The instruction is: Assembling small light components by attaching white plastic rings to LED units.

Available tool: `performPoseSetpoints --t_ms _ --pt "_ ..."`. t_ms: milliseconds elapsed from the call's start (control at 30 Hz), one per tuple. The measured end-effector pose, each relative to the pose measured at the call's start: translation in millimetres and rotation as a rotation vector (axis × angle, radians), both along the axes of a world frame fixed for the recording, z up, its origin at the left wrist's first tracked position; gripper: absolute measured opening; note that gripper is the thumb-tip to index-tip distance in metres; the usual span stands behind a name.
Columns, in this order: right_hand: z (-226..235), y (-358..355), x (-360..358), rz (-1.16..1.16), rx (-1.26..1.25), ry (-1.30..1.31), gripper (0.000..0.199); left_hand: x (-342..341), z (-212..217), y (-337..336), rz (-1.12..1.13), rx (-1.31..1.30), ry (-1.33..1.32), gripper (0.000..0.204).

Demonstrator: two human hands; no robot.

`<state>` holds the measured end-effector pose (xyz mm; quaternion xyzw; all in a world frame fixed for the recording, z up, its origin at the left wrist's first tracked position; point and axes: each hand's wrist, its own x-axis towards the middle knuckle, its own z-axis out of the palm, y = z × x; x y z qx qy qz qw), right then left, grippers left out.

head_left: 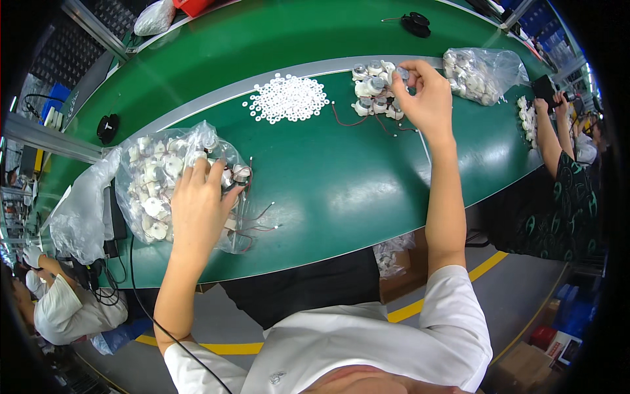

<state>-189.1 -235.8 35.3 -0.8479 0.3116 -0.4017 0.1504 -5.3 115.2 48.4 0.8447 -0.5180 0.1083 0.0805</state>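
Observation:
My right hand [428, 98] is at the far right of the green work surface, pinching a small wired motor [403, 73] between thumb and fingers. It is over a tight group of similar motors [375, 85], white with grey metal cans, whose thin red and dark wires trail toward me. At the left, my left hand [199, 203] rests on the mouth of a clear plastic bag [154, 177] full of these white motors. Its fingers curl around a small motor [240, 173] at the opening; the fingertips are partly hidden among the parts.
Small white rings [287, 98] lie in a heap between my hands. A second clear bag of white parts [474, 75] lies at the right. Black round parts [415, 24] sit on the far green strip, beyond a grey rail. A co-worker's hands [550, 108] are at the right end.

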Motion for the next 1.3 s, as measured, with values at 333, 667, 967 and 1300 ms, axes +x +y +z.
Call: performPoseSetpoints --t_ms 333,667,967,1300 --pt "-2 -25 -11 0.113 -0.143 0.080 0.030 -4 -10 -17 -0.006 0.045 -0.027 0.037" --pt "-12 58 28 0.515 0.006 -0.214 0.030 7 -9 -19 -0.139 -0.117 -0.003 0.037" --pt "-44 134 44 1.077 0.949 -0.135 0.049 -5 -9 -35 -0.235 -0.258 -0.007 0.034" --pt "-62 137 53 0.960 1.254 -0.168 0.039 -19 -23 -70 -0.298 -0.295 0.139 0.040"
